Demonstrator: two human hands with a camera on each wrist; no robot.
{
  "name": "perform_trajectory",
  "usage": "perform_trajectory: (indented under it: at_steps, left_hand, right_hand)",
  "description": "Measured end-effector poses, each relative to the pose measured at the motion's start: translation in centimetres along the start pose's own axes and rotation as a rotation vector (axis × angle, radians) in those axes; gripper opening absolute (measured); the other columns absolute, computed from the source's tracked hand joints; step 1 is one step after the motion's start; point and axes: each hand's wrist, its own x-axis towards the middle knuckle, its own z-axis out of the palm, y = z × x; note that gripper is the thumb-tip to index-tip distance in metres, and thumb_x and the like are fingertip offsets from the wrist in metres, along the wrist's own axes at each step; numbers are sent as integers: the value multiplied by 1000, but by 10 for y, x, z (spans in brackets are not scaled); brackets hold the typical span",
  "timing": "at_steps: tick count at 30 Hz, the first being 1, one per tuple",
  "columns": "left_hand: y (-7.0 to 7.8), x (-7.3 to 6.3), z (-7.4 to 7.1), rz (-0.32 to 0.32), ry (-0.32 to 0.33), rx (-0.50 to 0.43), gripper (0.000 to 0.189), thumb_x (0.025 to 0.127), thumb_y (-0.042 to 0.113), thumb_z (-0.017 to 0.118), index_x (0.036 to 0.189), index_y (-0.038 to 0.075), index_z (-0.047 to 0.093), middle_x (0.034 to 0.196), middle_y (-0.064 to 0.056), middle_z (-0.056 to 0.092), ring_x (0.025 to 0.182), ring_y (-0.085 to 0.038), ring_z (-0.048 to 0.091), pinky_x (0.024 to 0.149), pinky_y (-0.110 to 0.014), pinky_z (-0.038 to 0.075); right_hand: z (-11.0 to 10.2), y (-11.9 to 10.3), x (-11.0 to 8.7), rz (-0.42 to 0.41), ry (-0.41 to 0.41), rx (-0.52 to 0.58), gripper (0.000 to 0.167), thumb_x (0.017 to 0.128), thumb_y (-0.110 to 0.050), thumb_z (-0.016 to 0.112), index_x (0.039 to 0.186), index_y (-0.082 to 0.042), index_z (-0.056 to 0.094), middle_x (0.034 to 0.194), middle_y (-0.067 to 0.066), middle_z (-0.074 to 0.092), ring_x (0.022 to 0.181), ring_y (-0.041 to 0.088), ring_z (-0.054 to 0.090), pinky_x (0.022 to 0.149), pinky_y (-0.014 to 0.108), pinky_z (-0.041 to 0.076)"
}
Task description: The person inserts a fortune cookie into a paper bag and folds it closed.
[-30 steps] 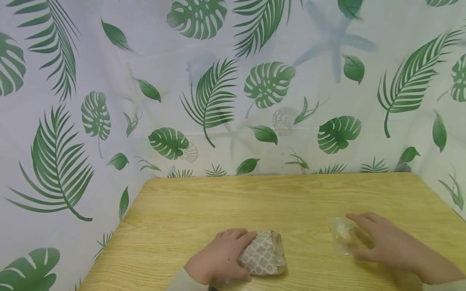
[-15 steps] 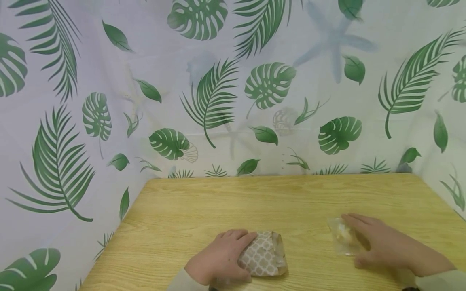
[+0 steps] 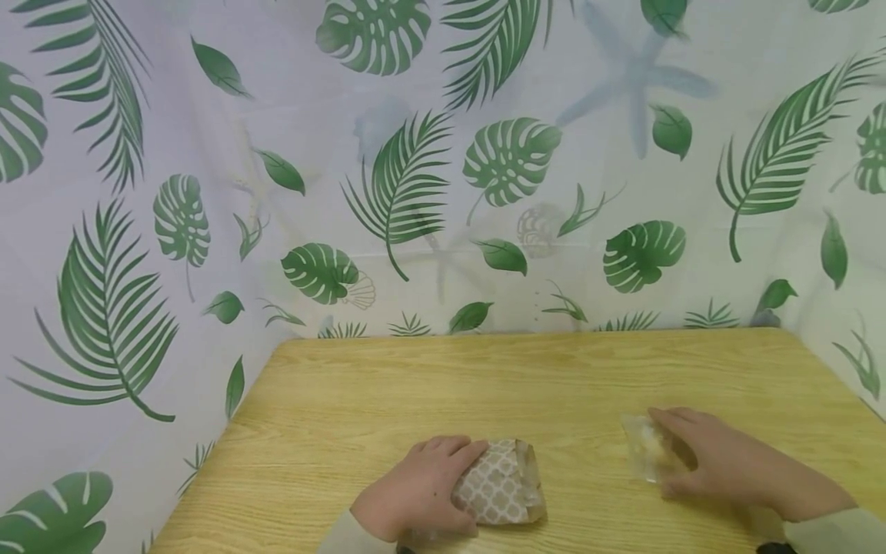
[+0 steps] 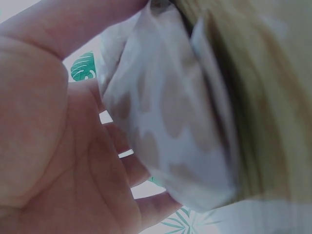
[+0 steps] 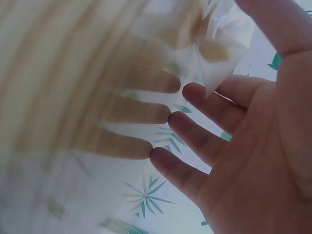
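Note:
My left hand [image 3: 422,488] holds a folded paper packet [image 3: 494,485] with a beige and white lattice pattern, low on the wooden table. In the left wrist view the packet [image 4: 165,117] fills the space between thumb and fingers. On the right, my right hand [image 3: 727,462] curls round a small clear plastic packet [image 3: 640,450] with something pale yellow inside, thumb at its near side and fingers at its far side. The right wrist view shows the clear packet [image 5: 226,53] between thumb and forefinger, with the other fingertips on the glossy tabletop.
The wooden table [image 3: 443,385] has rounded far corners and reflects the fingers. A white curtain [image 3: 429,192] printed with green leaves hangs behind it and along both sides.
My right thumb has moved in toward the clear packet, narrowing the hand around it, and the packet has shifted slightly. The left hand and the patterned packet stay in place.

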Motion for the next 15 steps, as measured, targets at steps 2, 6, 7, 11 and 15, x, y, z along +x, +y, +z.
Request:
perform_trajectory:
  at_steps: [2, 6, 7, 11, 15]
  left_hand:
    - [0, 0, 0, -1, 2, 1, 99, 77, 51, 83, 159, 33, 31, 156, 5, 38, 144, -22, 34, 117, -50, 28]
    - [0, 0, 1, 1, 5, -1, 100, 77, 51, 83, 160, 33, 31, 156, 6, 38, 144, -22, 34, 117, -51, 28]
    - [-1, 0, 1, 3, 5, 0, 99, 77, 51, 83, 160, 33, 31, 156, 6, 38, 144, -22, 34, 117, -51, 28]
    - [-1, 1, 1, 10, 3, -3, 98, 78, 49, 83, 160, 32, 31, 156, 6, 38, 144, -22, 34, 117, -51, 28]
    - [-1, 1, 1, 10, 2, -6, 98, 78, 48, 82, 160, 32, 31, 156, 5, 38, 144, -22, 34, 117, -51, 28]
  right_hand:
    - [0, -1, 1, 0, 3, -3, 112, 71, -68, 79, 148, 5, 44, 143, 29, 49, 128, 52, 46, 99, 67, 41]
    - [0, -1, 1, -17, 10, -13, 113, 70, -69, 79, 147, 6, 44, 141, 29, 50, 126, 52, 47, 99, 67, 41]
    - [1, -1, 1, -20, 9, -15, 113, 71, -69, 79, 147, 7, 44, 141, 29, 50, 126, 52, 48, 99, 67, 42]
    - [1, -1, 1, -16, 7, -21, 110, 71, -68, 79, 146, 5, 46, 140, 27, 50, 125, 50, 49, 98, 65, 43]
    - [2, 0, 2, -18, 17, -34, 104, 72, -65, 81, 144, 4, 49, 138, 25, 53, 124, 48, 51, 97, 64, 44]
